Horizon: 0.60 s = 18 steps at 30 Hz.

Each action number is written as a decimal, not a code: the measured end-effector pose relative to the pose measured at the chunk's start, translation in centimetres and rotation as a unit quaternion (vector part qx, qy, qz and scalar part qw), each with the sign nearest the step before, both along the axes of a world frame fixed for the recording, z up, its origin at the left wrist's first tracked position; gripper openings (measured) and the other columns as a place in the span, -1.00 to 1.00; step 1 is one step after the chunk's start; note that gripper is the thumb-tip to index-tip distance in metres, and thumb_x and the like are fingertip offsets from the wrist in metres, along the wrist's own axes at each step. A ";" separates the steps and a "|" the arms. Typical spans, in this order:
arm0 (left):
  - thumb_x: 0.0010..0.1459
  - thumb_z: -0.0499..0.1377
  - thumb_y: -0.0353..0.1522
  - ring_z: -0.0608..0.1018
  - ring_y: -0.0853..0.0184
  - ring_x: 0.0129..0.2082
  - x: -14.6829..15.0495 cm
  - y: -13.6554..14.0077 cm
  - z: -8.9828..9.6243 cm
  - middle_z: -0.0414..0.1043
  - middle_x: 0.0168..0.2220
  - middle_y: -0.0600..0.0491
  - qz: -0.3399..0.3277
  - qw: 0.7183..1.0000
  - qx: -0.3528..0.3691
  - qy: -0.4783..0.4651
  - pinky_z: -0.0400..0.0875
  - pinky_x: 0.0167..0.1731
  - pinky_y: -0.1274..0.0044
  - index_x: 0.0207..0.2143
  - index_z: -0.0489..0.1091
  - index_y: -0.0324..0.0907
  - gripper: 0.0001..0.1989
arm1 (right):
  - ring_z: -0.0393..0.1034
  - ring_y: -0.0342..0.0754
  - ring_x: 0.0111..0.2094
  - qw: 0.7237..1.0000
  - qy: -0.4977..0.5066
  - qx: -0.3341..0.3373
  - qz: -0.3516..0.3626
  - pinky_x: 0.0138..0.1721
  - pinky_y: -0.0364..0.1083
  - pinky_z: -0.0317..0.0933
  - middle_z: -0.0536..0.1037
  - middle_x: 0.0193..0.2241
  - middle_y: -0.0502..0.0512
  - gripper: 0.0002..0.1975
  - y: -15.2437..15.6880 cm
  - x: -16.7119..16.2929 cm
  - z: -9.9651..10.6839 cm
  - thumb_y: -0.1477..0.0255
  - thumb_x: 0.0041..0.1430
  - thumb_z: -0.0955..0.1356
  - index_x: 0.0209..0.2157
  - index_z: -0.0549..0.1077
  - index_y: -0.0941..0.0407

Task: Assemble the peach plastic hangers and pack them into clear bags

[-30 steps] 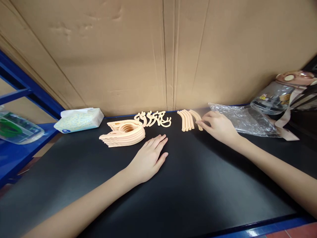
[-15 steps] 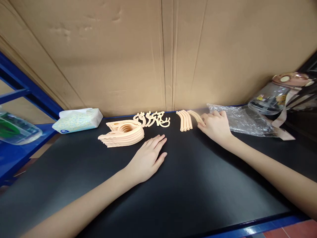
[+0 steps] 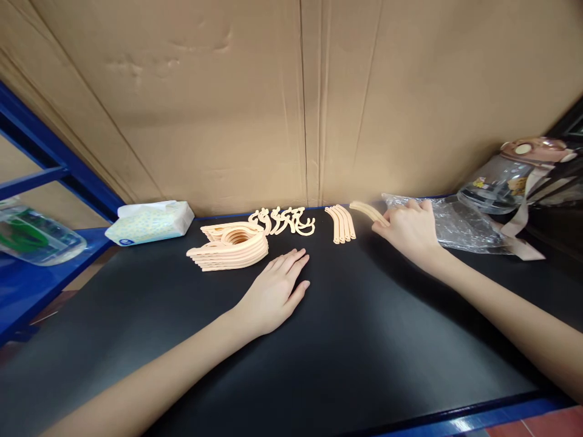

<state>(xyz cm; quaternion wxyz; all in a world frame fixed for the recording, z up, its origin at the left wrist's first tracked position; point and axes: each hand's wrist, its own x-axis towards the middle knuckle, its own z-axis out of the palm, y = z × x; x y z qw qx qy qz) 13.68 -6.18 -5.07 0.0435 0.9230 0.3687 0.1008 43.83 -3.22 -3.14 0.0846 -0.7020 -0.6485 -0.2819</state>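
Note:
My right hand (image 3: pixel 407 229) pinches the near end of a curved beige plastic strip (image 3: pixel 368 211), which looks slightly blurred. Just left of it, several matching curved strips (image 3: pixel 340 224) lie side by side with small holes at their ends. My left hand (image 3: pixel 277 291) rests flat on the black tabletop (image 3: pixel 328 340), fingers stretched out and holding nothing. Beyond its fingertips are several small beige hooks (image 3: pixel 304 226) in a row. To its upper left stands a stack of beige curved pieces (image 3: pixel 232 255) with a rounded opening through them.
A tissue pack (image 3: pixel 150 223) sits at the back left. Behind my right hand lies a clear plastic bag (image 3: pixel 469 227), with a strapped water bottle (image 3: pixel 496 182) beyond it. A cardboard wall (image 3: pixel 228 121) closes off the back. At far left, a blue shelf (image 3: pixel 27 285) holds a clear container (image 3: pixel 40 237).
My right hand has moved slightly right with the curved strip, widening the gap to the row of strips. The left hand stays flat on the table. The view has shifted a little.

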 end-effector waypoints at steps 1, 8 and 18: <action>0.35 -0.11 -0.25 0.17 0.16 0.27 0.0 0.0 0.0 0.10 0.28 -0.11 -0.001 1.000 -0.001 -0.002 0.13 0.21 0.24 0.23 0.10 -0.23 -0.54 | 0.31 0.12 -0.39 1.000 0.006 0.024 0.013 -0.33 0.01 -0.09 0.52 -0.57 0.22 -0.73 -0.2 0.0 0.3 0.41 0.06 0.24 -0.60 0.46 0.18; 0.19 0.03 0.04 0.15 0.03 0.27 0.2 -0.5 0.6 0.02 0.29 -0.24 0.025 0.995 0.039 -0.085 0.18 0.16 0.17 0.31 -0.19 -0.28 -0.16 | 0.27 -0.03 -0.42 0.947 0.132 -0.013 0.292 -0.31 -0.04 0.02 0.47 -0.57 0.01 -0.92 -2.8 -3.1 1.3 0.42 0.00 0.34 -0.50 0.46 0.12; 0.23 0.12 -0.34 0.38 0.22 -0.01 0.4 -0.7 0.7 0.42 -0.13 0.00 -0.074 0.986 0.068 -0.134 0.31 -0.03 0.37 -0.05 0.33 -0.18 -0.76 | 0.29 -0.06 -0.34 0.862 0.128 -0.012 0.491 -0.20 -0.04 0.10 0.48 -0.49 0.01 -0.90 -5.0 -6.2 -1.0 0.44 0.05 0.34 -0.35 0.46 0.15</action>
